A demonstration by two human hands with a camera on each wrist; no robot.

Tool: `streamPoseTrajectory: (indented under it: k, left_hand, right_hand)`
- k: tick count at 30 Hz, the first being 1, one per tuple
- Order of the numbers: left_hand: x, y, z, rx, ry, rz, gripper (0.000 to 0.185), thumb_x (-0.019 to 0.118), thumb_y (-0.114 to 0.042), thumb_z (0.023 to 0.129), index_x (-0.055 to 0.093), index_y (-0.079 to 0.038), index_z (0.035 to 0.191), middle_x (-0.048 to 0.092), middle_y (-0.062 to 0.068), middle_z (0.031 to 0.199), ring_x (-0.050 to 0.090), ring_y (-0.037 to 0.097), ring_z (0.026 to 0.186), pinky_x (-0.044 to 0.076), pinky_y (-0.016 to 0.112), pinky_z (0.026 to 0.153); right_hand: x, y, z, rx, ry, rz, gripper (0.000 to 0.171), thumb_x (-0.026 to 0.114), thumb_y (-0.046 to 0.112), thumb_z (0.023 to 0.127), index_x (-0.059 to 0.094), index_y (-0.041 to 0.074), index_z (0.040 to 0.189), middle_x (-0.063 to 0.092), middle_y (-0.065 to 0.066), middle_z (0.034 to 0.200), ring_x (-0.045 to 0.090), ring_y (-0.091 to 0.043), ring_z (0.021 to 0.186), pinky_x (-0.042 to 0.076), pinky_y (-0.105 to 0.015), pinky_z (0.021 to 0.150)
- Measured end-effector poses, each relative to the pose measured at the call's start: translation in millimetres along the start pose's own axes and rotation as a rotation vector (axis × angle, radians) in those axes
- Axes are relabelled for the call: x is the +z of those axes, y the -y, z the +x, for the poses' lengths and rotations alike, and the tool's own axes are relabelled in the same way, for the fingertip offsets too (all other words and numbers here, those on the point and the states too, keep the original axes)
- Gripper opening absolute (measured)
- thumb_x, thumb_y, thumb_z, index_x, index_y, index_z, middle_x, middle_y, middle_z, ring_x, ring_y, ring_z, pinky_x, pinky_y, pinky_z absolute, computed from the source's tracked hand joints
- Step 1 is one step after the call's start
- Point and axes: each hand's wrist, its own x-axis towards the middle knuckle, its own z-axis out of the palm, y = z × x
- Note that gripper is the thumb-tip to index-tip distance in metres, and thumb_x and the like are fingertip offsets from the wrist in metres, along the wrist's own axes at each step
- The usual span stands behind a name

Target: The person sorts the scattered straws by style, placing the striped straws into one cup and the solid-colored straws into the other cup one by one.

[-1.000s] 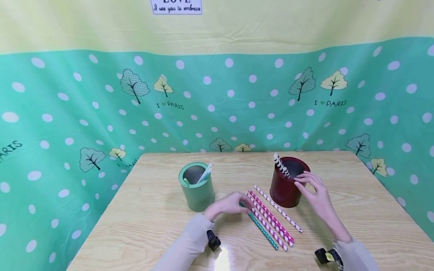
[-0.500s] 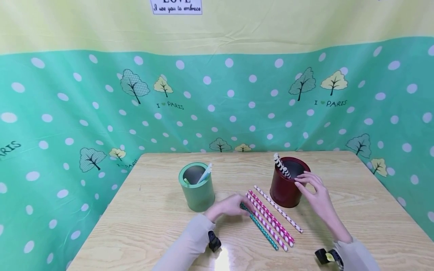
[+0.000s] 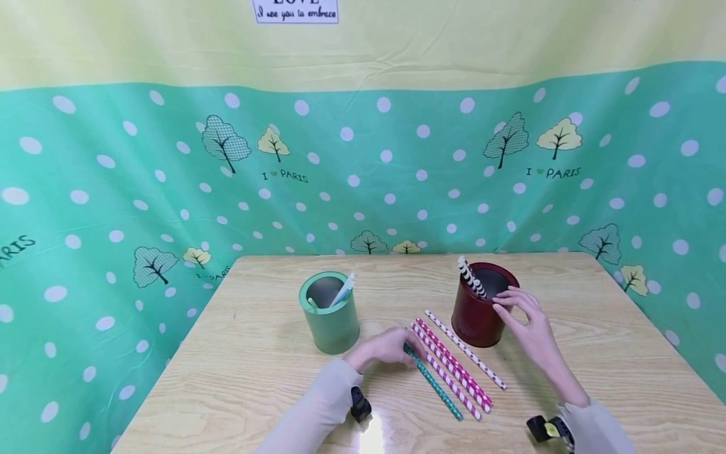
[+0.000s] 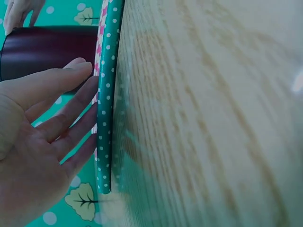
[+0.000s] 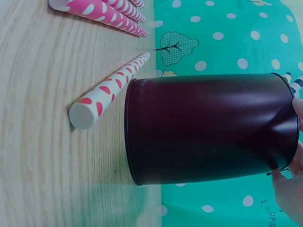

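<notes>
1. Green dotted straw (image 3: 434, 381): on the table (image 3: 238, 378), long axis running far-left to near-right, beside the pink striped straw (image 3: 446, 372).
2. Left hand (image 3: 391, 345), nearer: at its far end, fingers extended, no pinch visible.
3. Right hand (image 3: 527, 318): pinches the dark red cup (image 3: 476, 325).

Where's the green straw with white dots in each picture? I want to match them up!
Head: the green dotted straw slants below and right of the middle, by the left hand.
Left wrist: the green dotted straw runs up and down, left of the middle, beside the fingers.
Right wrist: not in it.
Shared landmark: the dark red cup, right of the middle in head, upper left in left wrist, big and sideways in right wrist.
</notes>
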Motion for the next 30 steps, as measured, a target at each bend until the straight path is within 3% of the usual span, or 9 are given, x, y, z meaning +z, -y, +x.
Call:
streamPoseTrajectory:
  k: [7,13,25,26,30]
  left_hand:
    - [2.1,1.4,0.5,-0.021,0.025,0.009,0.023,0.069,-0.001,0.070,0.067,-0.012,0.091,0.062,-0.009,0.088,0.053,0.000,0.082,0.039,0.016,0.080]
    - [3.4,3.4,0.9,0.020,0.044,0.025,0.023,0.069,0.001,0.069,0.068,-0.010,0.089,0.063,-0.007,0.086,0.054,-0.001,0.079,0.040,0.013,0.077]
    - [6.6,1.0,1.3,0.068,0.076,0.150,0.023,0.069,0.004,0.069,0.069,-0.011,0.087,0.063,-0.007,0.084,0.052,-0.002,0.077,0.040,0.011,0.073]
    - [6.8,0.7,1.3,0.072,0.079,0.155,0.023,0.068,0.004,0.069,0.069,-0.010,0.087,0.063,-0.007,0.084,0.052,-0.002,0.078,0.040,0.011,0.074]
    - [7.4,0.0,0.8,0.101,0.087,0.197,0.022,0.068,0.003,0.070,0.069,-0.011,0.086,0.062,-0.008,0.084,0.051,-0.002,0.079,0.038,0.011,0.076]
  right_hand:
    - [0.1,0.6,0.8,-0.014,-0.008,0.007,0.021,0.065,0.018,0.080,0.064,0.028,0.098,0.056,0.009,0.108,0.036,-0.011,0.118,0.021,-0.019,0.098]
    - [-0.4,0.4,1.3,-0.018,-0.010,0.007,0.021,0.065,0.017,0.080,0.064,0.028,0.098,0.056,0.009,0.107,0.036,-0.011,0.118,0.021,-0.018,0.098]
    - [-1.0,1.8,0.9,-0.008,-0.005,0.006,0.021,0.065,0.019,0.080,0.064,0.029,0.099,0.056,0.011,0.108,0.035,-0.009,0.119,0.021,-0.019,0.099]
    - [-1.7,4.8,1.4,-0.023,-0.004,0.028,0.022,0.065,0.016,0.080,0.064,0.027,0.099,0.056,0.010,0.108,0.035,-0.009,0.119,0.019,-0.020,0.100]
    - [-14.9,65.5,5.3,-0.015,0.033,0.080,0.015,0.062,0.012,0.082,0.066,0.013,0.097,0.057,-0.001,0.105,0.036,-0.015,0.117,0.020,-0.031,0.102]
